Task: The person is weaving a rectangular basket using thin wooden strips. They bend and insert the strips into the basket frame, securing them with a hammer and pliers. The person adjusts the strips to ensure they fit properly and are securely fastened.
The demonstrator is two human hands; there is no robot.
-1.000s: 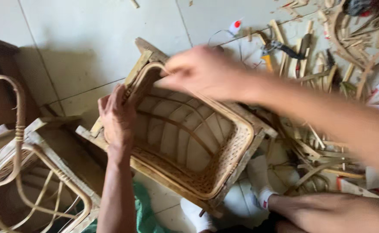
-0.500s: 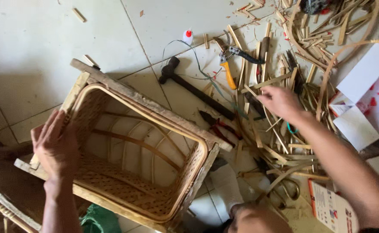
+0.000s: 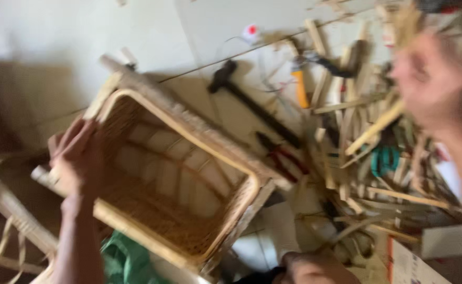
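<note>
Head view, strongly motion-blurred. The left hand (image 3: 76, 158) lies flat on the left rim of a woven rattan basket frame (image 3: 178, 179), fingers spread over the edge and pressing against it; the frame rests tilted on the pale tiled floor (image 3: 84, 31), its open side facing the camera. The right hand (image 3: 433, 87) is raised above a heap of rattan strips and wood offcuts (image 3: 367, 131) at the right; one pale strip (image 3: 375, 129) runs up to it, but blur prevents telling whether the fingers pinch it or stand apart. Between frame and heap lie a black-headed hammer (image 3: 252, 108), red-handled pliers (image 3: 281, 152) and an orange-handled tool (image 3: 300, 87). A second rattan piece (image 3: 10, 221) stands at the lower left, green cloth (image 3: 126, 260) shows beneath the frame, and a knee (image 3: 315, 268) appears at the bottom edge.
</note>
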